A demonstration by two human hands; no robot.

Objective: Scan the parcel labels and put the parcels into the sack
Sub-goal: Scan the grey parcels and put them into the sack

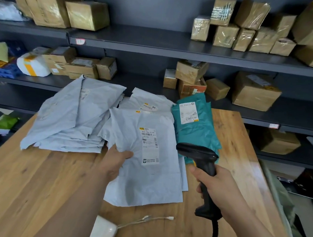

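- Head view: left hand (116, 159) grip is pinching the parcel (145, 181) by its left edge on the table (39, 184).
- Right hand (215, 183) grip is grasping the scanner (197, 153), just right of the label (149, 146), which is running lengthwise away from the person.

The left hand (117, 161) holds a grey parcel (145, 183) by its side. The thumb lies on top and the other fingers are hidden under it. A white label (149, 146) sits just past the thumb tip. The right hand (215, 186) grips a black scanner (200, 160). The scanner's head sticks up above the fingers, close to the label. A green parcel (193, 131) lies past the scanner's head. A pile of grey bags (70, 117) lies past the left fingers on the wooden table (30, 193).
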